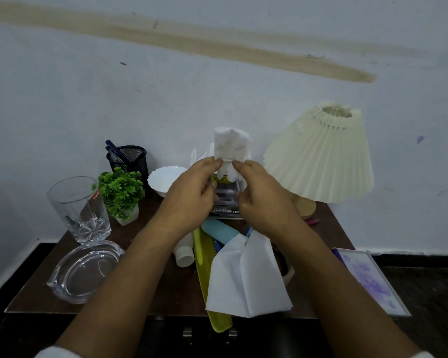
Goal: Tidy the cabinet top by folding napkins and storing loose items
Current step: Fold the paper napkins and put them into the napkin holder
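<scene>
A small white folded napkin is held upright in the air above the cabinet top, pinched from both sides. My left hand grips its lower left edge and my right hand grips its lower right edge. A larger white napkin lies unfolded at the front of the brown cabinet top, draped over a yellow-green comb. A white bottle, a teal tube and a silver printed box lie under my hands.
At the left stand a drinking glass, a glass ashtray, a small green plant, a black mesh pen holder and a white bowl. A pleated cream lamp stands at the right, with a framed picture at the edge.
</scene>
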### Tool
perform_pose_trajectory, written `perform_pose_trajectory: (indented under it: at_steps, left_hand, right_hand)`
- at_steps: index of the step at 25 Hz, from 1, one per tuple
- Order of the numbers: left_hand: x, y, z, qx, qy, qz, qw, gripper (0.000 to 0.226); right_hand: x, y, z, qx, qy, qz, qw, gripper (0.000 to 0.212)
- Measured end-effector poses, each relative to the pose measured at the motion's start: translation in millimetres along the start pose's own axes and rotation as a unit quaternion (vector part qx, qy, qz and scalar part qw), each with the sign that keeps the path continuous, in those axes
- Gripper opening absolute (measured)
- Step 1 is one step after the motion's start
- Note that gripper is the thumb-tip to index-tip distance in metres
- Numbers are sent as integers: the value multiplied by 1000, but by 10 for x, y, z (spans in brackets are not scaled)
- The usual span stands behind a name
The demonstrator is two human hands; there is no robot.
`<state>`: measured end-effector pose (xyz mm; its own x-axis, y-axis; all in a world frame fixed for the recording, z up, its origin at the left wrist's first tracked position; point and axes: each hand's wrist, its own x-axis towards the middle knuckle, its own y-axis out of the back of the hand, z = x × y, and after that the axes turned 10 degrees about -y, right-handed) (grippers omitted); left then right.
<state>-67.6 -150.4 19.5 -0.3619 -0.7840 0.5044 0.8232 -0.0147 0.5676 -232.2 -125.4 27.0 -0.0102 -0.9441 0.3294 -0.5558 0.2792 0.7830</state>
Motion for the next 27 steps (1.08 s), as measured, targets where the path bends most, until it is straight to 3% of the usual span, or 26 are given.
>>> perform_pose_trajectory:
  at_steps: [16, 27]
  left_hand:
    - [39, -99, -257, 67, 35, -63, 995, 47]
    - [55, -86, -242, 60, 36, -39, 997, 51]
  right_hand:
    - [131, -221, 121, -61, -20, -52, 997, 42]
    - [192, -251, 101, -141, 7, -31, 990, 44]
